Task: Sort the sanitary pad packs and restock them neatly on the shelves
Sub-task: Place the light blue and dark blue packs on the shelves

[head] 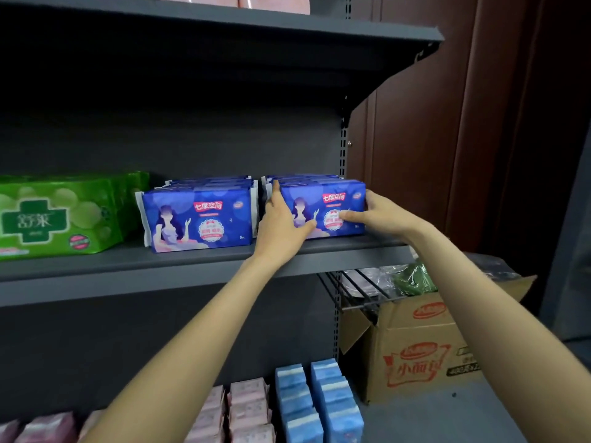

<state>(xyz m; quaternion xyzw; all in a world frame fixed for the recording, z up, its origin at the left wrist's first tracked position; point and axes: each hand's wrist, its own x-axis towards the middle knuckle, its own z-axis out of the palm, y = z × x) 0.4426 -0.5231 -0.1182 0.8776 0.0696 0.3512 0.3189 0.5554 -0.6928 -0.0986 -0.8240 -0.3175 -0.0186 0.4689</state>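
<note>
Two rows of dark blue sanitary pad packs stand upright on the middle shelf (192,263). The left row (198,215) stands free. My left hand (281,222) holds the left end of the front pack of the right row (332,206), thumb on its face and fingers reaching behind its left edge. My right hand (377,212) holds the same pack's right end, thumb lying across its front. A green pack (60,215) sits at the shelf's left end.
Pink packs (249,407) and light blue packs (319,404) fill the lower shelf. An open cardboard box (425,350) with bagged goods stands on the floor to the right, below a wire rack (355,289). Another shelf (287,30) hangs overhead. A brown wall panel (447,139) is at right.
</note>
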